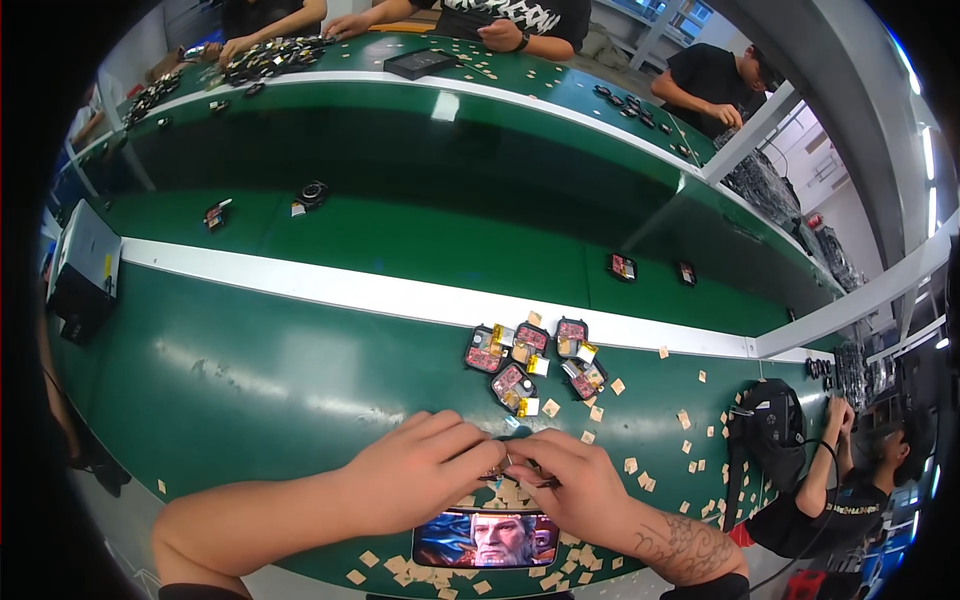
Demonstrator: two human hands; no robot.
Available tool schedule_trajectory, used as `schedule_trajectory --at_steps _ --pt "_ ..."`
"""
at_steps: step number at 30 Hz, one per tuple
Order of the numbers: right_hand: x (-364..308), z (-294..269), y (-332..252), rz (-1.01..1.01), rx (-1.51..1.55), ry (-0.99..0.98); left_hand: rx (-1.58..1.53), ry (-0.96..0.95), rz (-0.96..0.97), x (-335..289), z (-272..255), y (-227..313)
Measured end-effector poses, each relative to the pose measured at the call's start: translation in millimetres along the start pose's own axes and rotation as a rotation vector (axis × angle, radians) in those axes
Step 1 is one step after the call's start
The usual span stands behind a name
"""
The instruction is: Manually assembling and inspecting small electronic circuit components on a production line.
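Observation:
Close together at the front of the green table, my left hand [432,458] and my right hand [572,474] pinch a small dark electronic part [499,467]. My fingers cover most of it, so its exact kind does not show. Just beyond them lies a cluster of opened black watch-like cases [513,384] with red circuit boards. Silver battery packs with yellow tape [538,366] stick out from several of these cases. On the near side of my hands a phone [486,540] lies flat with its screen lit.
Small beige paper squares [630,465] litter the table [270,390]. A white ledge [330,285] divides it from a green lane carrying a few more cases [622,267]. A grey box [85,265] stands far left, a black bag [772,430] right. Other people work opposite and at right.

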State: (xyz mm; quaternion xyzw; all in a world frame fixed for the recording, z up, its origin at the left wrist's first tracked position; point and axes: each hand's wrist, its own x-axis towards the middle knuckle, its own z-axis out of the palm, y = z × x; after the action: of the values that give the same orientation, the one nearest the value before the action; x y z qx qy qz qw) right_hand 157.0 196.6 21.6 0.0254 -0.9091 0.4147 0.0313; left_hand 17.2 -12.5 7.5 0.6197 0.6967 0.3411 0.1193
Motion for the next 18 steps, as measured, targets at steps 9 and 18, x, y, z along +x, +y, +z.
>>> schedule_trajectory --at_steps 9,18 --pt "2.2 5.6 -5.7 0.093 0.045 0.057 0.003 0.043 -0.039 -2.5 1.3 4.8" --pt "13.8 0.8 -2.2 0.073 0.04 0.038 0.007 0.057 -0.062 1.7 0.2 8.5"
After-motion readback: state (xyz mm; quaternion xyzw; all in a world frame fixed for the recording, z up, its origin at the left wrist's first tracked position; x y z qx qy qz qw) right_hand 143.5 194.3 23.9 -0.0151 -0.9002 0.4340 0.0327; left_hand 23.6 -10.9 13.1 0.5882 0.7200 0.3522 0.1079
